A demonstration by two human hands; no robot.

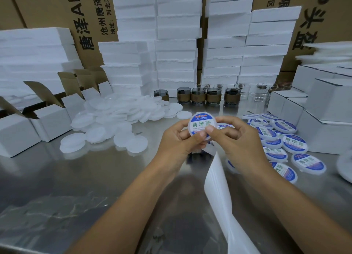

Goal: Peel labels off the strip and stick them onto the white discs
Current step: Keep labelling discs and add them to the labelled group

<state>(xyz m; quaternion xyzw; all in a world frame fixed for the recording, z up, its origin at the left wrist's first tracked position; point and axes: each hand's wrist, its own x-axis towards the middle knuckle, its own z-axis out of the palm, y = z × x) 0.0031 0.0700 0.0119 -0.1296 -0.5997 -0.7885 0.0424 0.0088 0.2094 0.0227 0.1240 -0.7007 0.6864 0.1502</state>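
Head view: left grip [179, 141] and right grip [238, 139] pinch labelled disc [202, 123], plain discs [114, 118] heaped left.

Strip [217, 183] end beyond bottom edge

We read 助焊膏 in green on the label [200, 124] of the white disc [202, 118] at frame centre; the finer print below is illegible. The same characters are on the labelled discs [294, 143] at right. Upper-left carton [57, 9]: 唐泽AH, 沧州唐泽, 地址. Upper-right carton [312, 30]: 头盔.
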